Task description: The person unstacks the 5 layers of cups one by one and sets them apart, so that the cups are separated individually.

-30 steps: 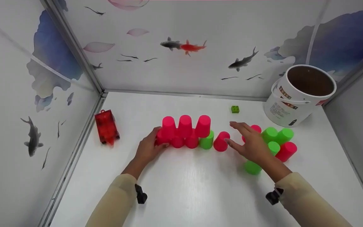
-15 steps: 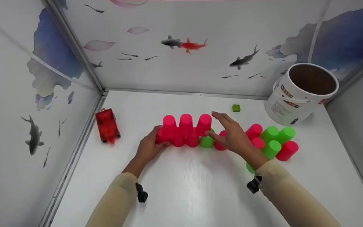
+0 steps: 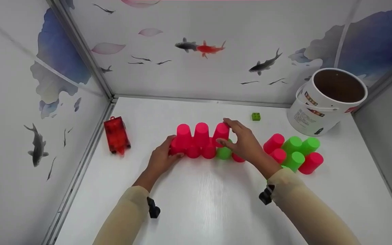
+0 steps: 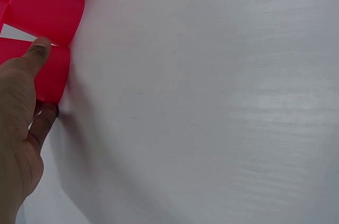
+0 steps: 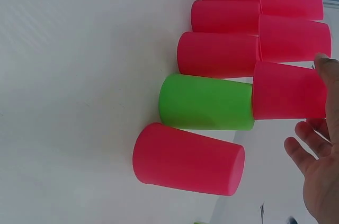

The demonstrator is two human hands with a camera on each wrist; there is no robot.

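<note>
Upside-down cups stand in two tiers mid-table. The bottom row has three pink cups (image 3: 193, 151) and a green cup (image 5: 206, 102); three pink cups (image 3: 201, 134) stand on top. My left hand (image 3: 162, 158) holds the leftmost bottom pink cup (image 4: 55, 75), thumb in front and fingers behind. My right hand (image 3: 245, 141) holds the rightmost upper pink cup (image 5: 291, 91) near its closed end, with the thumb on one side and fingers on the other. That cup rests over the green cup and its pink neighbour. Another pink cup (image 5: 188, 160) stands just right of the green one, partly hidden by my right hand in the head view.
To the right stand several loose green cups (image 3: 294, 161) and pink cups (image 3: 311, 163). A white bucket (image 3: 305, 119) occupies the back right corner. A small green toy brick (image 3: 256, 116) lies at the back, and a red toy truck (image 3: 117, 134) sits at the left.
My right hand has moved left from beside the loose cups to the rightmost upper pink cup and taken hold of it. The left hand has stayed at its cup.
</note>
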